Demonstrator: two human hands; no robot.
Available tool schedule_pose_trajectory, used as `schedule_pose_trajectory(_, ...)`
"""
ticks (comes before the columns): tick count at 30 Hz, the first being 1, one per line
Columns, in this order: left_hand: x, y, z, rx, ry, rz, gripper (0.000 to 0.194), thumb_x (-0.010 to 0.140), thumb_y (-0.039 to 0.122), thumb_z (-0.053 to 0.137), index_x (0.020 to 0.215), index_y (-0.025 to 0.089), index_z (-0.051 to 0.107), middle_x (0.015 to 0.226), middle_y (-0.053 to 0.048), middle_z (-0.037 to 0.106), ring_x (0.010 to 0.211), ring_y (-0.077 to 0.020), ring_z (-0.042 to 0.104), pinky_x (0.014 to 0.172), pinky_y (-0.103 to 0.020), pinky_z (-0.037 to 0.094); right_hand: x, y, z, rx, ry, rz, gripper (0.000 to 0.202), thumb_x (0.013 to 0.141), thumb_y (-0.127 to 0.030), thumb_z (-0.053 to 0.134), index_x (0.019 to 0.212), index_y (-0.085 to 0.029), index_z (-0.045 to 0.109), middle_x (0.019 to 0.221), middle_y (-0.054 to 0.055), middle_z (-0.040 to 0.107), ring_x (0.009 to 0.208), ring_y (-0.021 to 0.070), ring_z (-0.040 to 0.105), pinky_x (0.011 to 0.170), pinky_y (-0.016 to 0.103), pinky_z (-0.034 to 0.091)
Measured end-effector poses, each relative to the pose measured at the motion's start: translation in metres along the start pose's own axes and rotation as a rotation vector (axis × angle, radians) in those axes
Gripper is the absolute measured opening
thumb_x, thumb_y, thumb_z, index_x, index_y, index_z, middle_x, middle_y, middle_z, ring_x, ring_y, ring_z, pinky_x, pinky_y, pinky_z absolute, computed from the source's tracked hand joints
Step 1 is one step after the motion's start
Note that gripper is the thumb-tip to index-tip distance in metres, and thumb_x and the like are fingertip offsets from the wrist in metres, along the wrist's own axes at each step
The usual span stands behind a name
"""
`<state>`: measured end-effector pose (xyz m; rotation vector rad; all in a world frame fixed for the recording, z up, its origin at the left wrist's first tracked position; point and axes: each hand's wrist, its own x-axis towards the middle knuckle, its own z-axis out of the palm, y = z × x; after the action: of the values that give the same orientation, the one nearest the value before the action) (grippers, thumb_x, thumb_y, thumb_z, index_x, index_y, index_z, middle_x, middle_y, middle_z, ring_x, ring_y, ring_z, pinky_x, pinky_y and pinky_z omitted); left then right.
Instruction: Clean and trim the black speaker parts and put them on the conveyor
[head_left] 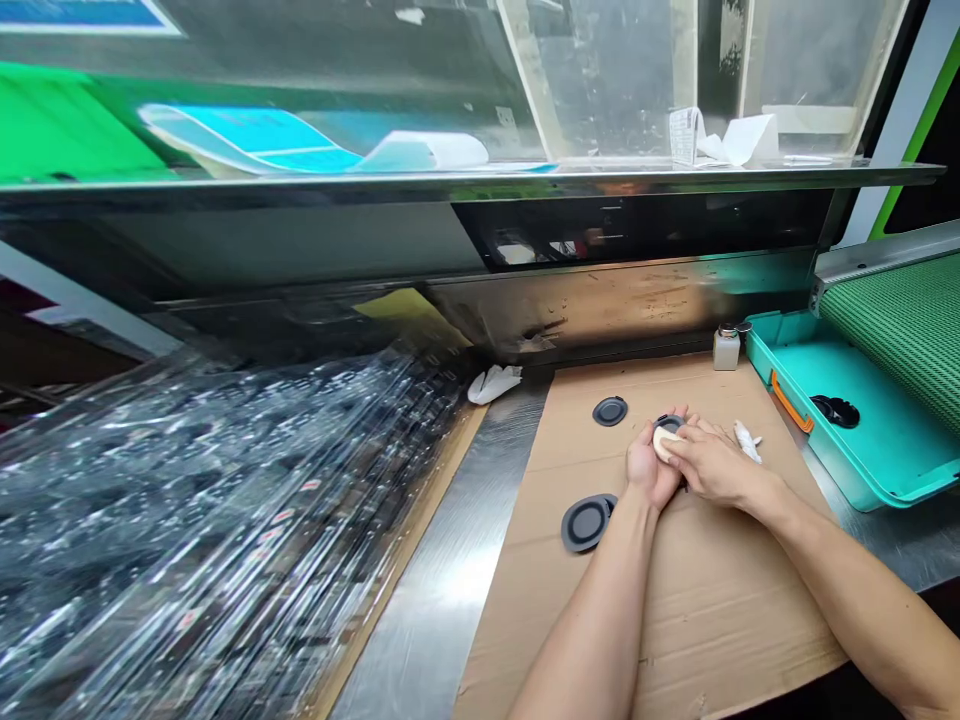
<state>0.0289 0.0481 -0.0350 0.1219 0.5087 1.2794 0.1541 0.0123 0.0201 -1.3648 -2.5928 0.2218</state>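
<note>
My left hand (646, 468) is closed around a dark grey round piece (670, 423), holding it a little above the cardboard sheet (720, 590). My right hand (709, 460) grips a small cream-coloured pad (663, 443) and presses it against that piece. Left of the hands, a flat dark grey disc (610, 411) lies on the cardboard. Nearer to me, beside my left forearm, rests a larger grey disc (583, 524), with another piece partly under or behind it. A crumpled white scrap (748, 441) is just right of my right hand.
On the right, a teal bin (870, 480) with an orange latch holds black round parts (835, 411), beside a green conveyor belt (900, 320). A small bottle (726, 348) stands at the back. Clear plastic-wrapped stock (247, 520) fills the left; a metal shelf (420, 185) runs above.
</note>
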Motion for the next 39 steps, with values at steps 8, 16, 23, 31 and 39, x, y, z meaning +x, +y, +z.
schedule_pose_trajectory(8, -0.003, 0.000, -0.001, 0.015, 0.006, 0.009, 0.039, 0.102, 0.034, 0.033, 0.100, 0.013, 0.066, 0.125, -0.018, 0.067, 0.121, -0.0282, 0.063, 0.104, -0.049, 0.052, -0.006, 0.007, -0.008, -0.092, 0.009, 0.078, 0.027, 0.099, -0.024, 0.046, 0.118, -0.028, 0.064, 0.121, 0.010, 0.062, 0.109, 0.0264, 0.049, 0.092, 0.040, 0.035)
schedule_pose_trajectory(16, -0.004, 0.000, 0.001, -0.001, 0.042, -0.015, 0.040, 0.103, 0.033, 0.031, 0.102, 0.011, 0.064, 0.118, -0.019, 0.068, 0.113, -0.0262, 0.067, 0.093, -0.041, 0.060, 0.005, 0.011, 0.003, -0.178, 0.087, 0.204, 0.027, 0.099, -0.027, 0.046, 0.117, -0.022, 0.066, 0.115, 0.013, 0.065, 0.106, 0.0276, 0.053, 0.087, 0.038, 0.037)
schedule_pose_trajectory(23, -0.019, 0.015, 0.018, -0.209, 0.118, -0.072, 0.040, 0.105, 0.039, 0.025, 0.109, 0.012, 0.055, 0.122, -0.023, 0.064, 0.120, -0.0321, 0.065, 0.078, -0.042, 0.066, 0.004, 0.042, -0.007, -0.152, 0.179, 0.465, 0.038, 0.103, -0.042, 0.038, 0.117, -0.021, 0.067, 0.109, 0.013, 0.068, 0.105, 0.0272, 0.058, 0.091, 0.037, 0.038)
schedule_pose_trajectory(31, -0.023, 0.025, 0.021, -0.242, 0.090, -0.043, 0.046, 0.104, 0.047, 0.024, 0.105, 0.013, 0.055, 0.129, -0.025, 0.061, 0.124, -0.0337, 0.062, 0.075, -0.035, 0.066, -0.009, 0.058, -0.030, -0.185, -0.042, 0.694, 0.059, 0.084, -0.072, 0.056, 0.102, -0.018, 0.072, 0.097, 0.017, 0.070, 0.092, 0.0312, 0.065, 0.074, 0.037, 0.043)
schedule_pose_trajectory(39, -0.018, 0.020, 0.018, -0.130, 0.117, 0.000, 0.048, 0.103, 0.052, 0.030, 0.103, 0.012, 0.057, 0.130, -0.026, 0.061, 0.121, -0.0331, 0.064, 0.072, -0.033, 0.063, -0.014, 0.059, -0.043, 0.039, -0.094, 0.273, 0.027, 0.093, -0.038, 0.052, 0.082, -0.021, 0.070, 0.072, 0.003, 0.068, 0.066, 0.0162, 0.058, 0.061, 0.028, 0.033)
